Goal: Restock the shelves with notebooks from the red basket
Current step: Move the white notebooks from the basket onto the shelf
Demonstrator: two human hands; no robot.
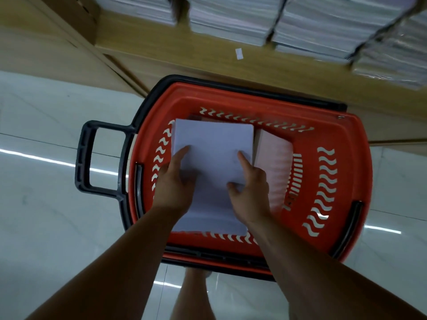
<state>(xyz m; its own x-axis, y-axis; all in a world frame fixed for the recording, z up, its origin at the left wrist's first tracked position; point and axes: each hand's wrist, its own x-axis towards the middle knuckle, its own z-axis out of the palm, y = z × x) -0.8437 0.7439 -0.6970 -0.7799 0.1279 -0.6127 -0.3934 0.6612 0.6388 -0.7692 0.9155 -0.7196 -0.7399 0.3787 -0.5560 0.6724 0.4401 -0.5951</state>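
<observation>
The red basket [332, 135] stands on the floor below me, against a wooden shelf unit. Inside it lies a stack of pale lilac notebooks [213, 144]. My left hand [173, 183] grips the stack's left edge, thumb on top. My right hand [250, 192] holds the right side, with its forefinger and thumb lying on the top cover. A pinkish notebook [275, 162] leans on edge to the right of the stack, inside the basket.
The wooden shelf [180, 49] above the basket carries several piles of wrapped notebooks [233, 17]. A black pull handle [85, 158] juts out from the basket's left. Glossy pale floor tiles [46, 215] surround it. My leg [191, 296] shows below the basket.
</observation>
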